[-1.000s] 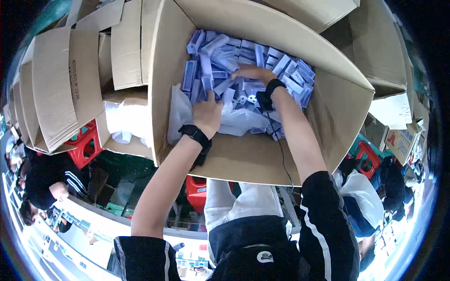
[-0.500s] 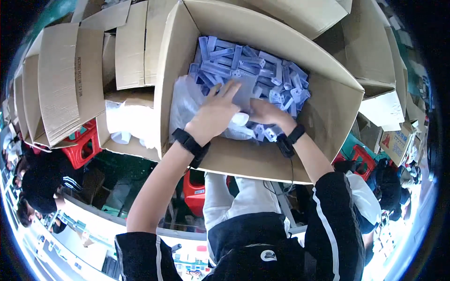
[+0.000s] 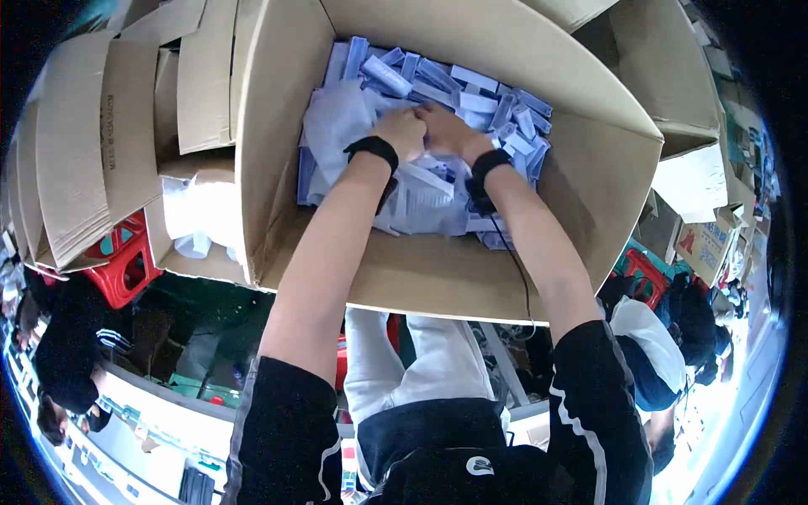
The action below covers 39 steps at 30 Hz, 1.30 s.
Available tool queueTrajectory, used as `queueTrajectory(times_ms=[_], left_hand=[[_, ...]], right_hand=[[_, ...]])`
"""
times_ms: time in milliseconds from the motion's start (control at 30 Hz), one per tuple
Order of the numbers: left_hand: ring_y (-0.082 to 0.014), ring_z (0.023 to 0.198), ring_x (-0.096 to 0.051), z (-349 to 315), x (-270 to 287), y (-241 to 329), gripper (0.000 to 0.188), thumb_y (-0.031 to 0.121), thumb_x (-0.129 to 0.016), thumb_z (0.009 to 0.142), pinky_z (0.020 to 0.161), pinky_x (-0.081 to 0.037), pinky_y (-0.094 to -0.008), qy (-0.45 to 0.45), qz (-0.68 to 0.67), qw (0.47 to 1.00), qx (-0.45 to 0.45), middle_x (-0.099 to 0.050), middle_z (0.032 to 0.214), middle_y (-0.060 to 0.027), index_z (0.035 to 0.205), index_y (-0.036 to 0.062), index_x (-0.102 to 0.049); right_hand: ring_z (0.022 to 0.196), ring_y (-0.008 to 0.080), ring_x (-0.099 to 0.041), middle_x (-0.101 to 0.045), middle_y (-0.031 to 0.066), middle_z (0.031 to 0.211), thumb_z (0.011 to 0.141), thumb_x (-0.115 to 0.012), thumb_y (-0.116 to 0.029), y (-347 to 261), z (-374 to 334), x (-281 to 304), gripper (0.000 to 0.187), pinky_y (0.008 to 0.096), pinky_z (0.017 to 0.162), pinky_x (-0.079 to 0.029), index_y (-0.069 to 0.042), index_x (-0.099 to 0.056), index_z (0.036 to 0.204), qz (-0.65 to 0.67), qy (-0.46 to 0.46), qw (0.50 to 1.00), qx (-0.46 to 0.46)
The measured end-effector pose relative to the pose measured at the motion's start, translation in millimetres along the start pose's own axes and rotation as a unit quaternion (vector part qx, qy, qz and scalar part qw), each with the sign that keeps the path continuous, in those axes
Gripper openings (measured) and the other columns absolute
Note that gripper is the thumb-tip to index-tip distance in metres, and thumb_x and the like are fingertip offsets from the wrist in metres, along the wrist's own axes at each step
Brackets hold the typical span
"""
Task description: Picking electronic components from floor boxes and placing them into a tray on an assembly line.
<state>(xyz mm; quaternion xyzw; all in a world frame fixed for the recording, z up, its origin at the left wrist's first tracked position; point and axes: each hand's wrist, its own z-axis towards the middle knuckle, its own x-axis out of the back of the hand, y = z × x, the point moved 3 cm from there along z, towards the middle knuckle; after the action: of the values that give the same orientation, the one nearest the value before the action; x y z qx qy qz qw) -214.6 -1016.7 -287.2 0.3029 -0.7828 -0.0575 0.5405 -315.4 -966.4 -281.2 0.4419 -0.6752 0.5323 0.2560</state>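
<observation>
Inside a large cardboard box (image 3: 446, 282), a cloudy translucent plastic bag (image 3: 341, 122) lies over a heap of bluish, see-through rectangular plastic pieces (image 3: 475, 103). My left hand (image 3: 401, 135) is closed on the bag, its knuckles facing up. Right beside it, almost touching, my right hand (image 3: 448, 133) has its fingers curled into the same bunched plastic. Under my wrists the bag spreads toward the near wall, with several of the pieces showing in or beneath it. My fingertips are hidden. Black bands circle both wrists, and a cable hangs from the right one.
On the left stand more cardboard boxes (image 3: 76, 160), one holding white plastic wrap (image 3: 198, 215). Another open box (image 3: 673, 76) adjoins on the right. Red stools (image 3: 126, 263) stand on the floor. One person (image 3: 63, 337) is at the far left, another (image 3: 644, 337) at the right.
Both hands have drawn together and reached farther into the box; the left, spread before, has closed. The bag now lies stretched across more of the pieces. My view has shifted slightly.
</observation>
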Motion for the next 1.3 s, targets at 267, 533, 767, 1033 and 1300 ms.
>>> queueTrajectory(times_ms=[267,533,767,1033,1300], left_hand=[[-0.0352,0.114,-0.056,8.1,30.3,21.2,0.043,0.032,-0.058,0.08,0.097,-0.044,-0.0423,-0.083,0.035,0.996,0.024,-0.059,0.121,-0.021,0.11,0.0022,-0.065],[-0.0337,0.121,-0.051,0.5,24.3,-4.2,0.058,0.038,-0.065,0.074,0.1,-0.043,-0.0411,-0.105,-0.071,0.991,0.052,-0.055,0.13,-0.0166,0.122,0.0056,-0.06],[-0.0313,0.124,-0.05,8.1,15.3,-31.7,0.07,0.04,-0.068,0.069,0.102,-0.04,-0.0403,-0.164,-0.1,0.972,0.136,-0.053,0.133,-0.0147,0.129,0.0077,-0.054],[-0.0319,0.12,-0.052,-2.1,0.5,-61.9,0.083,0.051,-0.072,0.063,0.098,-0.042,-0.0363,-0.25,-0.07,0.962,0.079,-0.053,0.133,-0.0157,0.13,0.0053,-0.053],[-0.0277,0.116,-0.056,-39.7,35.3,-45.6,0.068,0.044,-0.07,0.065,0.095,-0.045,-0.0362,-0.246,-0.154,0.942,0.167,-0.059,0.125,-0.0148,0.122,0.0091,-0.061]], right_hand=[[0.119,0.0343,-0.051,-0.054,0.0197,0.128,0.079,-0.064,-0.034,103.7,1.8,-73.0,0.054,0.042,0.098,-0.041,-0.004,-0.053,0.123,0.1,-0.118,0.978,-0.143],[0.115,0.0355,-0.052,-0.055,0.0233,0.124,0.078,-0.065,-0.039,37.4,-8.4,-36.3,0.057,0.0421,0.095,-0.041,0.0,-0.055,0.119,0.202,-0.117,0.96,-0.156],[0.105,0.0341,-0.059,-0.061,0.024,0.115,0.075,-0.069,-0.039,46.6,11.0,-57.5,0.06,0.0412,0.09,-0.043,0.003,-0.056,0.116,0.146,-0.069,0.985,-0.055],[0.117,0.0345,-0.052,-0.055,0.0222,0.127,0.08,-0.062,-0.046,9.5,17.4,-30.8,0.065,0.0388,0.098,-0.039,-0.001,-0.052,0.124,0.188,-0.156,0.964,-0.109],[0.123,0.0315,-0.048,-0.047,0.0225,0.136,0.078,-0.063,-0.047,-6.5,1.4,-9.0,0.067,0.0362,0.1,-0.036,-0.001,-0.052,0.124,0.21,-0.21,0.949,-0.111]])
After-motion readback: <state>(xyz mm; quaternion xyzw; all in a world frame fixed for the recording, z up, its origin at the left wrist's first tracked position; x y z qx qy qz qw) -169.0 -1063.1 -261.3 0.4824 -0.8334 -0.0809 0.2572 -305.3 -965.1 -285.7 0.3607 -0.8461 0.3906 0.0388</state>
